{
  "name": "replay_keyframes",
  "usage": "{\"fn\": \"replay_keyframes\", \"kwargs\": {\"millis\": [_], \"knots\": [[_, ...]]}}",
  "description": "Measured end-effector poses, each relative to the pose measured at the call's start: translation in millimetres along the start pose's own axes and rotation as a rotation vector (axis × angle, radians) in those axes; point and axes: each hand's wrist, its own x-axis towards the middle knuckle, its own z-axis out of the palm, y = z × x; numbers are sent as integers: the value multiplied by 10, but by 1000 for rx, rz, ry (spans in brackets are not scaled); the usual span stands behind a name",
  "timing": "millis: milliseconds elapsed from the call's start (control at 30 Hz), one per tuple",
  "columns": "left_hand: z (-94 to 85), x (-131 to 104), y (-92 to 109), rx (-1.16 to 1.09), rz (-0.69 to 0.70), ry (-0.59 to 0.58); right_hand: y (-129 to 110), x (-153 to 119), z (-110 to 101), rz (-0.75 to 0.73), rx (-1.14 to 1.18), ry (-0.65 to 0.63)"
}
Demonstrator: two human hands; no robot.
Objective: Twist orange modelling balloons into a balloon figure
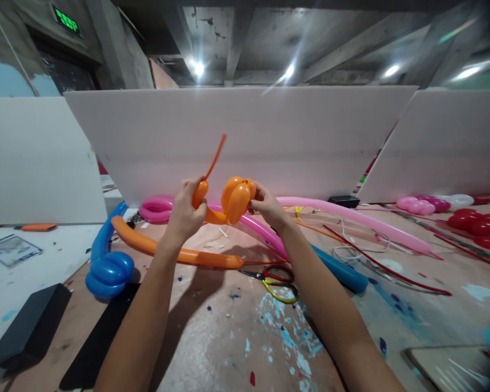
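An orange balloon point(237, 202), twisted into rounded lobes at its right part, is held up above the table between both hands. My left hand point(187, 211) is closed round its left part, with a thin uninflated tail sticking up above the fingers. At the right side of the lobes, my right hand point(268, 206) pinches the balloon with thumb and fingers. Below the hands a long orange balloon point(204, 258) lies on the table, its thin tip beside scissors point(275, 282) with red and yellow handles.
Left are a twisted blue balloon point(110, 274) and a dark box point(28, 326). Pink balloons point(351, 218) and a teal tube point(341, 268) lie behind and right. Red balloons point(479, 224) sit far right, a phone-like object point(453, 367) front right. White panels point(245, 136) stand behind.
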Motion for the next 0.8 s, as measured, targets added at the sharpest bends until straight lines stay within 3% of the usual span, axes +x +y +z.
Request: {"fn": "replay_keyframes", "kwargs": {"millis": [133, 300, 533, 800], "knots": [[21, -31, 114, 100, 52, -149, -3, 3, -22, -24, 48, 46], [17, -37, 100, 190, 3, -61, -36, 7, -63, -18, 159, 85], [-37, -5, 81, 72, 79, -59, -35, -14, -167, 59, 218, 170], [-97, -13, 183, -96, 170, -68, 22, -15, -194, 66, 302, 153]]}}
